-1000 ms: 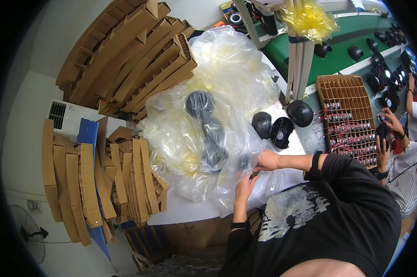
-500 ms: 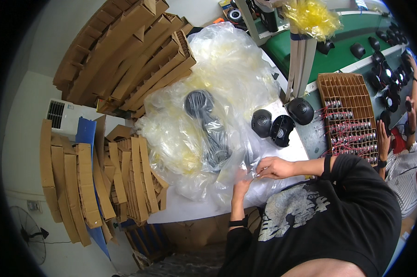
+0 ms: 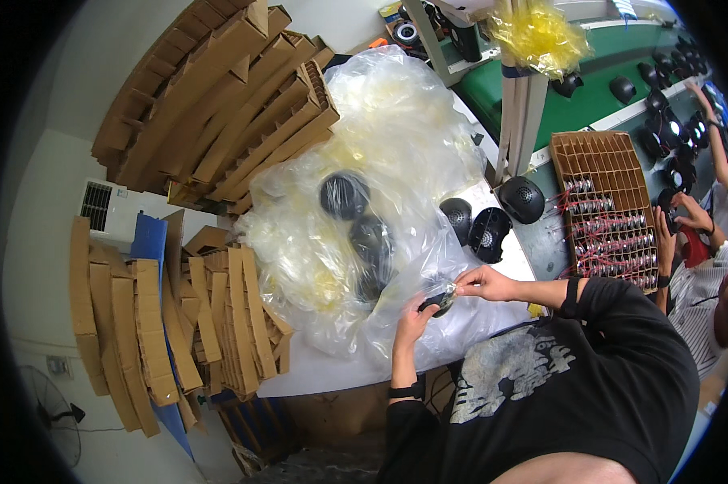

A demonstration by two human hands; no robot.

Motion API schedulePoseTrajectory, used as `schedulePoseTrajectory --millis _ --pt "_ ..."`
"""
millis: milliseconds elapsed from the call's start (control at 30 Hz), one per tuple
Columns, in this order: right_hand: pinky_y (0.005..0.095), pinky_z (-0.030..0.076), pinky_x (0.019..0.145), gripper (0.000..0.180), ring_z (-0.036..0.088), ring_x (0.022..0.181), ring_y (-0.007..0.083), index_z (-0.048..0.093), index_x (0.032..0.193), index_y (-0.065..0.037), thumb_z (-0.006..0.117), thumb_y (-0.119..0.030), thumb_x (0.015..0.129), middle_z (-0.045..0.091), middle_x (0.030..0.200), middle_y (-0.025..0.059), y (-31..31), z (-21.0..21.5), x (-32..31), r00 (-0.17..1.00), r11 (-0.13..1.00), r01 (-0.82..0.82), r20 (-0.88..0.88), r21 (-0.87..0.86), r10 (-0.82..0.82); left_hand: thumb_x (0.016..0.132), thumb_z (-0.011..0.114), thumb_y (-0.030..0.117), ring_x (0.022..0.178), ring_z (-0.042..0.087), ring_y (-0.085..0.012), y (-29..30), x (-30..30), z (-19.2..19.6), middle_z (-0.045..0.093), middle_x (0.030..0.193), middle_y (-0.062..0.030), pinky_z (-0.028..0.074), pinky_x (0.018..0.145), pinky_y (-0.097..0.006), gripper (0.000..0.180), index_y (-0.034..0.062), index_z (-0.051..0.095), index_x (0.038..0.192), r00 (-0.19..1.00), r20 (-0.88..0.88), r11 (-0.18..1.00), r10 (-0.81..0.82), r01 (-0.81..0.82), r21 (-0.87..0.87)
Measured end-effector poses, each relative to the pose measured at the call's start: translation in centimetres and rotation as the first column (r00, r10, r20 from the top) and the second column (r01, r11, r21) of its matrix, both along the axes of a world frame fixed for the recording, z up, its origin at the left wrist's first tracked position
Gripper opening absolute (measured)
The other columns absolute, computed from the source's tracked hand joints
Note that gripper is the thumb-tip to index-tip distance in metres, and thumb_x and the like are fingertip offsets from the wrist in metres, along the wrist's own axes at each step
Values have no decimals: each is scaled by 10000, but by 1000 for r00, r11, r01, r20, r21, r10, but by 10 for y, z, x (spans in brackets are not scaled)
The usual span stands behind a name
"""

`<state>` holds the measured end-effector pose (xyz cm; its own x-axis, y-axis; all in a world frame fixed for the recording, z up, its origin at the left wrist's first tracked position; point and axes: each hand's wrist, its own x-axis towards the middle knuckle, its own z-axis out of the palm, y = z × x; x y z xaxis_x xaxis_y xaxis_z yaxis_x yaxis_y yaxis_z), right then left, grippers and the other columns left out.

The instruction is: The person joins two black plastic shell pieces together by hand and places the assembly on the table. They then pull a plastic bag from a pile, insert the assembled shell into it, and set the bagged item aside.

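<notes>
My left hand [image 3: 411, 327] is closed around a small black rounded piece [image 3: 440, 303], which looks wrapped in clear film. My right hand [image 3: 486, 285] pinches film at the piece's upper right side. From there a clear plastic bag [image 3: 428, 258] spreads away over the table. Under the plastic to the left, a round black shell [image 3: 345, 195] and more dark domed shells [image 3: 372, 240] show through. Just beyond my right hand sit a perforated black shell [image 3: 456, 218], partly behind film, and an upturned black shell [image 3: 490, 234] with its hollow inside showing.
Another black dome [image 3: 523, 200] stands by a divided cardboard tray [image 3: 598, 143] of small metal parts with red wires. Stacked cardboard dividers [image 3: 219, 105] rise at the left. A post [image 3: 521, 121] stands before the green conveyor [image 3: 574, 113]. A co-worker's hands [image 3: 686, 214] are at far right.
My hands have drawn slightly apart, and the black piece now shows between them. The plastic over the shells at left has gone from tightly pleated to looser.
</notes>
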<state>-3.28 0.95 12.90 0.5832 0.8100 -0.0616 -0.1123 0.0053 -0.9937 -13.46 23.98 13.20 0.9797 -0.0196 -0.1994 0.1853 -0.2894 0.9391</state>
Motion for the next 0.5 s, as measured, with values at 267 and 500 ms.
schedulePoseTrajectory --millis 267,500 --pt "294 451 690 188 546 745 149 596 730 25 592 -127 840 579 766 80 -17 -9 19 962 996 72 260 47 -81 963 450 282 916 575 -206 50 -20 6 586 1041 -115 451 893 -353 351 -25 527 1116 697 -100 484 710 -586 -650" --pt "273 467 689 237 559 752 130 616 937 -22 646 -239 845 590 862 64 23 -9 20 977 1000 25 211 -9 -22 940 504 197 693 488 -73 45 -16 21 530 756 6 429 635 -239 232 21 531 791 782 -4 693 623 -554 -462"
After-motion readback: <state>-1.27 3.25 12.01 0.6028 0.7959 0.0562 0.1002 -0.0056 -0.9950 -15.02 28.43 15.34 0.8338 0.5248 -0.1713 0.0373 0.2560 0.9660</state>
